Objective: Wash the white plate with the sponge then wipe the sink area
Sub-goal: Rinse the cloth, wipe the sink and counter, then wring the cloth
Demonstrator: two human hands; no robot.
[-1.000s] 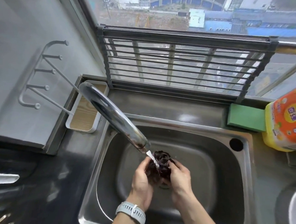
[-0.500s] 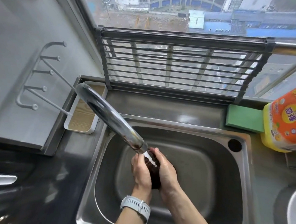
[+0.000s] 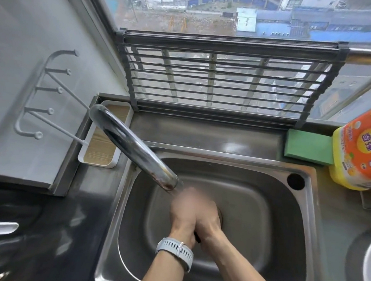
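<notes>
Pressing together over sink (image 3: 264, 172), hands (image 3: 194, 218) hide scrubber; green sponge (image 3: 306, 146) on ledge.

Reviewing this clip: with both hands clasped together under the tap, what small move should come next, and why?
Probably part the hands: the left hand and right hand press together below the faucet, hiding all but a dark sliver, and the green sponge sits untouched.

daylight from window (image 3: 208, 10) | hands (image 3: 193, 213) motion-blurred, perhaps | edges bowed
</notes>
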